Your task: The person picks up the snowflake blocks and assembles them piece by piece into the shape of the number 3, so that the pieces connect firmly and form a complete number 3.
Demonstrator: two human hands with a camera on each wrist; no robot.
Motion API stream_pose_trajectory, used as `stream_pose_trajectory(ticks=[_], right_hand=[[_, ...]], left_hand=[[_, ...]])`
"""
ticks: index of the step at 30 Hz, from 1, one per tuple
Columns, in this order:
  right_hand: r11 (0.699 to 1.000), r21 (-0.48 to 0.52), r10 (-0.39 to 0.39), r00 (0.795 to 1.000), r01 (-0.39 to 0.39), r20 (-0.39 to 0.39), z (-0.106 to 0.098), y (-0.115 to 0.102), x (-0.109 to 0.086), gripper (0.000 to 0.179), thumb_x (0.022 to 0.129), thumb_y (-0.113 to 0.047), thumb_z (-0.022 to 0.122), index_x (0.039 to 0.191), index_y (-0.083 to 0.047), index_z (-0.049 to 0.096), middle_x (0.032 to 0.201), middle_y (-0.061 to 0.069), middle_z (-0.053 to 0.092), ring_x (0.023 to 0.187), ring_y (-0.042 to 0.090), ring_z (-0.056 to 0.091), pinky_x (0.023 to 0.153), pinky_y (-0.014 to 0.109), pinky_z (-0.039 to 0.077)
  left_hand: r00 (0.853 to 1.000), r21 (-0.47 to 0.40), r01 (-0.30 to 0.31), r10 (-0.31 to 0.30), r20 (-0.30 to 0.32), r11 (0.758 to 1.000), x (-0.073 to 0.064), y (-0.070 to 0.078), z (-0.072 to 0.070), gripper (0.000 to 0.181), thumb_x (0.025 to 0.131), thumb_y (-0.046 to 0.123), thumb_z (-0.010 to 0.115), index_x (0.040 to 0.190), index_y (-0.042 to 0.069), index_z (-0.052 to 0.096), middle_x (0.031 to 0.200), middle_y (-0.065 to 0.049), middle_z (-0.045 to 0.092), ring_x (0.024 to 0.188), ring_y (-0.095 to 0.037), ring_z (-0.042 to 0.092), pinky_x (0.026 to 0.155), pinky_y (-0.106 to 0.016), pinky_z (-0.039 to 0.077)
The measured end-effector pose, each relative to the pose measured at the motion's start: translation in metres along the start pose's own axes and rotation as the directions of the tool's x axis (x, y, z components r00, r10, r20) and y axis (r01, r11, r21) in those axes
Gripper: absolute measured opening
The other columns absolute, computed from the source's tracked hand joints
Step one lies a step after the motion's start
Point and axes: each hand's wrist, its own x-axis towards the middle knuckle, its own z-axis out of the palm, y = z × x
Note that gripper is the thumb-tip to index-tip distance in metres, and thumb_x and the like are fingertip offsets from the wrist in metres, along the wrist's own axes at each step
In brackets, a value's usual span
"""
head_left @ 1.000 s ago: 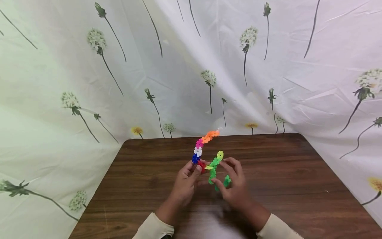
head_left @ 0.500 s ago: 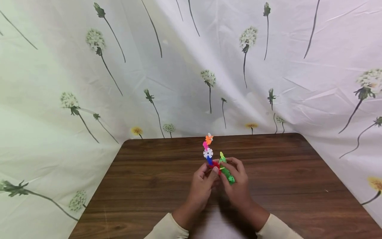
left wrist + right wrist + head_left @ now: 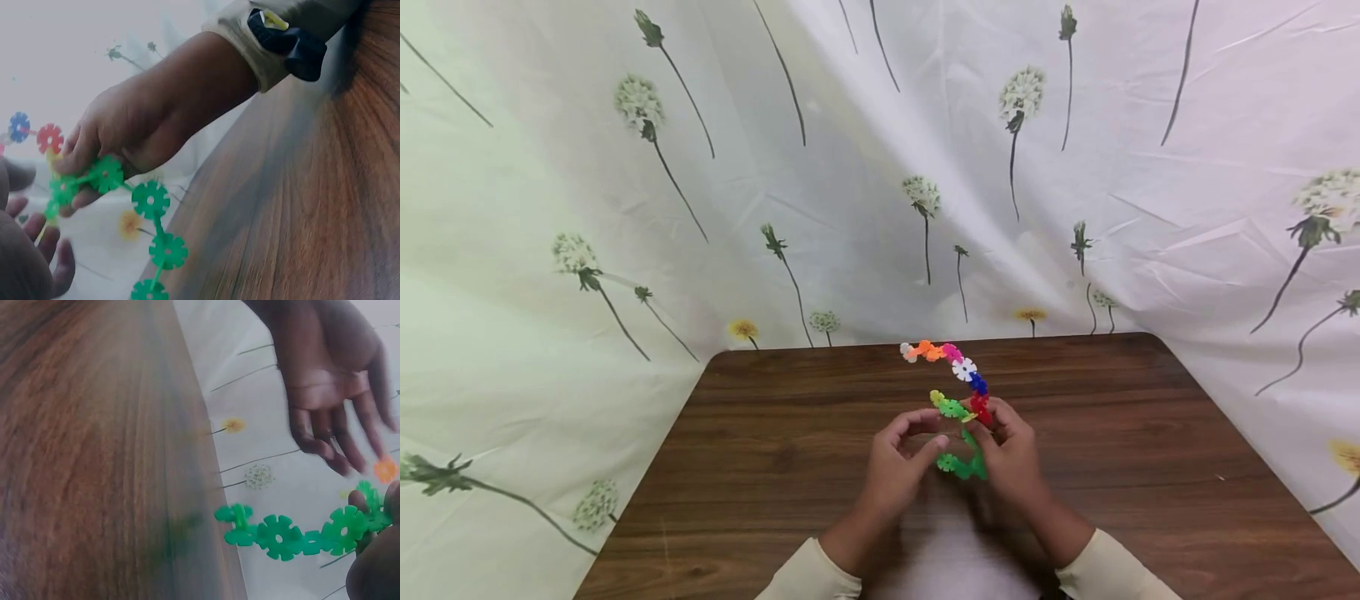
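Observation:
A chain of interlocking snowflake discs (image 3: 964,369) is held above the table. Its upper arm curves left through red, blue, white, pink and orange to a whitish end. Green discs (image 3: 952,408) with a yellow tip branch left below it, and another green strand (image 3: 150,199) hangs lower. My right hand (image 3: 1017,450) pinches the chain near the red and yellow discs, as the left wrist view also shows. My left hand (image 3: 893,460) is just left of the chain, fingers relaxed and apart, holding nothing. In the right wrist view its palm (image 3: 331,384) faces the camera.
A dark wood-grain table (image 3: 760,467) lies beneath both hands. Behind it and along the sides hangs a white curtain (image 3: 850,208) printed with dandelions. A dark strapped device (image 3: 290,44) sits at the right sleeve.
The left hand gripped the chain earlier and has let go; the right hand now holds it. The chain has swung round, so its orange end points left instead of right.

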Motion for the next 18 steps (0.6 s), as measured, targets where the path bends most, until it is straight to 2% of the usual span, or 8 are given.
stream_pose_trajectory(ticks=[2,4,9,11,14,18], right_hand=[[0.998,0.007,0.065,0.997,-0.066,0.029,-0.004,-0.001,0.001,0.017,0.102,0.006,0.069,0.118,0.010,0.071,0.112,0.026,0.077,0.088,0.007,0.079,0.074,0.026,0.066],[0.990,0.039,0.136,0.989,-0.138,0.054,-0.008,-0.001,0.003,0.018,0.104,0.003,0.068,0.120,0.011,0.070,0.109,0.018,0.081,0.085,0.010,0.080,0.076,0.030,0.067],[0.936,0.197,0.281,0.956,-0.292,0.082,-0.014,0.001,0.009,0.027,0.106,0.005,0.064,0.127,0.021,0.061,0.106,-0.004,0.081,0.085,0.012,0.081,0.082,0.033,0.068],[0.908,0.258,0.319,0.944,-0.330,0.082,-0.015,0.002,0.011,0.032,0.107,0.005,0.063,0.131,0.025,0.057,0.109,-0.006,0.080,0.091,0.011,0.080,0.084,0.034,0.068],[0.880,0.296,0.363,0.928,-0.371,0.082,-0.016,0.003,0.013,0.037,0.108,0.004,0.062,0.137,0.025,0.053,0.113,-0.005,0.078,0.100,0.009,0.078,0.085,0.034,0.068],[0.872,0.286,0.392,0.917,-0.397,0.077,-0.016,0.006,0.015,0.041,0.109,0.002,0.062,0.143,0.022,0.052,0.114,-0.011,0.078,0.104,0.008,0.075,0.085,0.034,0.068]], left_hand=[[0.998,0.035,0.011,-0.009,-0.066,0.999,0.003,-0.003,-0.003,0.030,0.100,0.009,0.079,0.130,0.003,0.073,0.129,-0.022,0.074,0.121,-0.031,0.069,0.090,-0.023,0.056],[0.994,0.039,0.017,-0.013,-0.109,0.999,0.007,-0.005,-0.005,0.029,0.100,0.008,0.079,0.128,0.001,0.074,0.126,-0.024,0.073,0.116,-0.029,0.070,0.089,-0.022,0.055],[0.990,0.021,0.055,-0.052,-0.130,0.998,0.017,-0.011,-0.003,0.032,0.102,0.009,0.076,0.131,-0.005,0.070,0.126,-0.025,0.074,0.114,-0.024,0.072,0.092,-0.018,0.057],[0.988,-0.003,0.079,-0.079,-0.136,0.997,0.021,-0.013,-0.001,0.031,0.103,0.009,0.074,0.131,-0.006,0.070,0.124,-0.023,0.075,0.111,-0.022,0.074,0.092,-0.018,0.058],[0.980,-0.063,0.109,-0.118,-0.160,0.992,0.026,-0.017,0.003,0.026,0.104,0.006,0.073,0.126,-0.008,0.073,0.116,-0.024,0.077,0.102,-0.022,0.078,0.091,-0.022,0.061],[0.974,-0.136,0.123,-0.146,-0.173,0.983,0.031,-0.021,0.006,0.018,0.103,0.002,0.072,0.116,-0.011,0.075,0.101,-0.022,0.078,0.086,-0.020,0.079,0.090,-0.032,0.065]])
